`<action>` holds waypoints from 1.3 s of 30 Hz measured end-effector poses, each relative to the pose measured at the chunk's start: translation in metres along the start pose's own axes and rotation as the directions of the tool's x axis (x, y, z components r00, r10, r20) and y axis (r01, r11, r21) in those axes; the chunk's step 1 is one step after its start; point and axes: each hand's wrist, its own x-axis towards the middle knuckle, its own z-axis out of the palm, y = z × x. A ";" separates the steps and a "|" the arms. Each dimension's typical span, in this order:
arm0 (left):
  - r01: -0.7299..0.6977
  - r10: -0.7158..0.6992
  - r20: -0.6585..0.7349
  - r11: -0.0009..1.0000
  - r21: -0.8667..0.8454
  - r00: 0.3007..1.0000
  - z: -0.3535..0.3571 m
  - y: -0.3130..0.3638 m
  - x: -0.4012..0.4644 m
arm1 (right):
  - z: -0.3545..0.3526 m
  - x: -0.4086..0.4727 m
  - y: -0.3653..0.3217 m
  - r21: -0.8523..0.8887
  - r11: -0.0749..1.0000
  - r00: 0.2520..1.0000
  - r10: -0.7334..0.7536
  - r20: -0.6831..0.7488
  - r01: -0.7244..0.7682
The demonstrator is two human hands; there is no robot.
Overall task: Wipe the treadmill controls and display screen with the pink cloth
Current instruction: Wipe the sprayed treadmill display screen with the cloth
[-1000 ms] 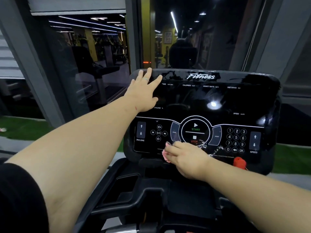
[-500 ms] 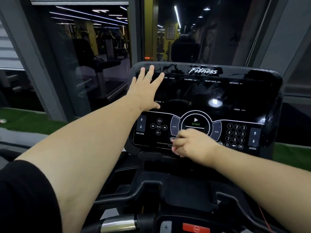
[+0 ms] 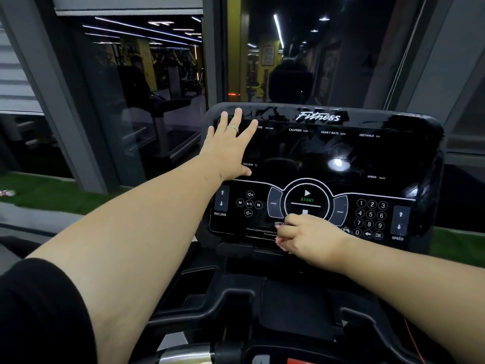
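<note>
The black treadmill console (image 3: 322, 164) stands in front of me, its dark display screen (image 3: 309, 151) above a row of controls (image 3: 307, 200) with a START button, number keypad and arrow keys. My left hand (image 3: 229, 145) lies flat, fingers spread, on the screen's upper left corner. My right hand (image 3: 307, 235) is closed on the pink cloth (image 3: 278, 225), pressing it to the lower middle of the control panel, just below the START circle. Only small bits of the cloth peek out by my fingers.
Below the console are the black tray and handlebar frame (image 3: 236, 306) with a chrome grip (image 3: 183, 357). Glass windows (image 3: 147, 88) with grey frames rise behind it. Green turf (image 3: 44, 193) lies outside to the left and right.
My right hand slid with the cloth from the console's lower edge up onto the control panel. The left hand has stayed flat on the screen corner. The view tilted down a little.
</note>
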 end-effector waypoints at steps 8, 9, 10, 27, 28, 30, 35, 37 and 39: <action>-0.002 0.002 0.010 1.000 0.002 1.000 -0.003 0.000 0.001 | 0.006 0.045 -0.024 0.023 0.996 0.996 0.081 -0.026 -0.080; -0.003 0.003 0.012 1.000 0.002 1.000 -0.002 0.001 0.001 | 0.005 0.031 -0.022 0.039 0.996 0.997 0.077 -0.016 -0.076; -0.002 0.002 0.010 1.000 0.003 1.000 -0.002 0.001 0.001 | 0.004 0.019 -0.019 0.045 0.996 0.997 0.075 0.002 -0.075; -0.001 0.001 -0.013 1.000 0.013 1.000 0.001 -0.001 0.001 | -0.014 0.064 -0.034 0.108 0.961 0.964 0.245 0.104 -0.256; 0.000 0.000 -0.010 1.000 0.012 1.000 0.001 -0.001 0.001 | -0.012 0.061 -0.035 0.086 0.969 0.968 0.219 0.121 -0.230; 0.002 -0.002 -0.002 1.000 0.004 1.000 0.000 0.000 0.001 | -0.009 0.059 -0.034 0.048 0.977 0.968 0.201 0.150 -0.210; 0.005 -0.005 0.005 1.000 -0.003 1.000 -0.002 0.000 0.001 | -0.013 0.054 -0.028 -0.010 0.983 0.974 0.183 0.132 -0.184; 0.007 -0.007 0.009 1.000 -0.006 1.000 -0.002 0.001 0.001 | -0.019 0.034 -0.024 -0.003 0.987 0.981 0.158 0.116 -0.159; 0.009 -0.009 0.009 1.000 -0.012 1.000 -0.002 0.000 0.001 | -0.024 0.019 -0.020 -0.005 0.988 0.982 0.155 0.110 -0.156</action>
